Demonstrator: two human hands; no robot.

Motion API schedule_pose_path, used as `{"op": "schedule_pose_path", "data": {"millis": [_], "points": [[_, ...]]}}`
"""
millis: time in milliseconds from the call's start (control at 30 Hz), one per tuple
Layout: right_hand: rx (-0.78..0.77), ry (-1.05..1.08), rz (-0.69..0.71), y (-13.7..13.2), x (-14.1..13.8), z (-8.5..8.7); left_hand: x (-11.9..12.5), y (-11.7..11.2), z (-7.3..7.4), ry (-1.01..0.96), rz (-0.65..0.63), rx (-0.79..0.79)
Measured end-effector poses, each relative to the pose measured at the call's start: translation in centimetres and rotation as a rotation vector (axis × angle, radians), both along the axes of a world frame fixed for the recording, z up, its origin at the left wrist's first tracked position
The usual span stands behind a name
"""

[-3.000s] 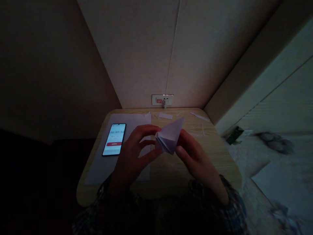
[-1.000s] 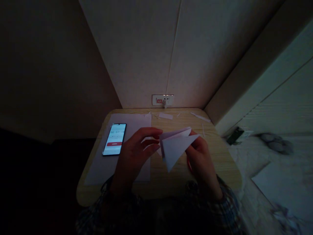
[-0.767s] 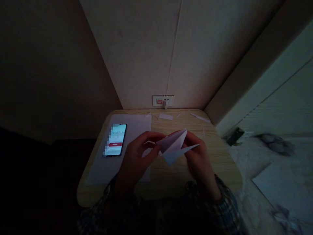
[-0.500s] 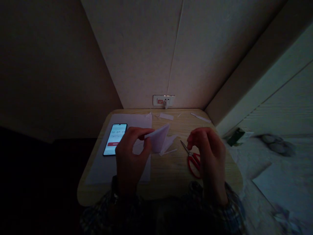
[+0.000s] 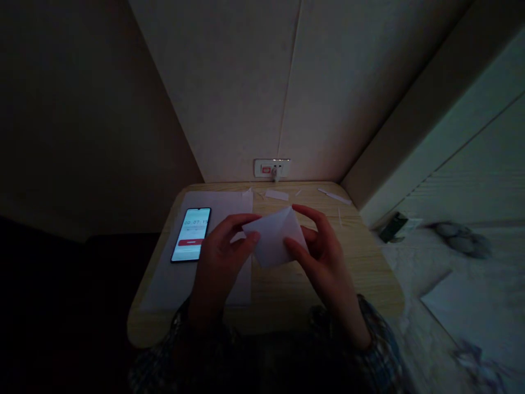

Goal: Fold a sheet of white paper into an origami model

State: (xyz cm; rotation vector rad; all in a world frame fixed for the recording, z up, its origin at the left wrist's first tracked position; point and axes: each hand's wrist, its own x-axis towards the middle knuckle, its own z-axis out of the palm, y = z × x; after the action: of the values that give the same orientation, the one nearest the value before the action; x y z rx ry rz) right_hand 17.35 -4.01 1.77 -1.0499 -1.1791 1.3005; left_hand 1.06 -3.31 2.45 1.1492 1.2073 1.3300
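A folded piece of white paper (image 5: 273, 241) is held up above the small table, between my two hands. My left hand (image 5: 225, 251) pinches its left corner with thumb and fingers. On the other side, my right hand (image 5: 322, 251) grips the right part, thumb on the near face and a fingertip at the top point. The red-handled scissors seen earlier are out of sight, where my right hand and forearm cover the table.
A phone (image 5: 191, 235) showing a running timer lies on white sheets (image 5: 164, 287) at the table's (image 5: 283, 306) left. Paper scraps (image 5: 276, 195) lie along the back edge. A wall socket (image 5: 272, 168) with a plug is behind. A small dark box (image 5: 394, 227) stands beyond the right edge.
My right hand has moved left and taken hold of the folded paper. The paper, hanging partly open before, now presents a flatter, wider face. The scissors have become hidden.
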Motion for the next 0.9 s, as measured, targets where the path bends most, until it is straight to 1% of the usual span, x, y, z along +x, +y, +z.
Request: {"op": "schedule_pose_path", "data": {"millis": [100, 200, 333, 533, 633, 700, 800, 900], "points": [[-0.013, 0.058, -0.002, 0.00, 0.11, 0.01, 0.14, -0.07, -0.07, -0.040, -0.081, -0.095], [0.020, -0.009, -0.028, 0.07, 0.13, -0.03, 0.18, -0.21, 0.06, -0.062, -0.127, -0.155], [0.076, -0.126, -0.091, 0.25, 0.28, 0.05, -0.05, -0.17, -0.13, -0.061, -0.125, -0.182], [0.128, -0.145, -0.099, 0.19, 0.43, 0.01, -0.17, 0.05, -0.76, -0.044, -0.163, -0.196], [0.193, -0.151, -0.146, 0.05, 0.38, -0.17, -0.09, -0.02, -0.59, -0.030, -0.155, -0.200], [0.270, -0.206, -0.173, -0.01, 0.37, -0.20, -0.04, -0.10, -0.38, -0.015, -0.138, -0.199], [0.355, -0.280, -0.175, -0.04, 0.40, -0.08, -0.03, -0.18, -0.18, 0.010, -0.108, -0.192], [0.402, -0.274, -0.160, 0.01, 0.45, 0.02, -0.11, -0.13, -0.21, 0.037, -0.095, -0.170]]}}
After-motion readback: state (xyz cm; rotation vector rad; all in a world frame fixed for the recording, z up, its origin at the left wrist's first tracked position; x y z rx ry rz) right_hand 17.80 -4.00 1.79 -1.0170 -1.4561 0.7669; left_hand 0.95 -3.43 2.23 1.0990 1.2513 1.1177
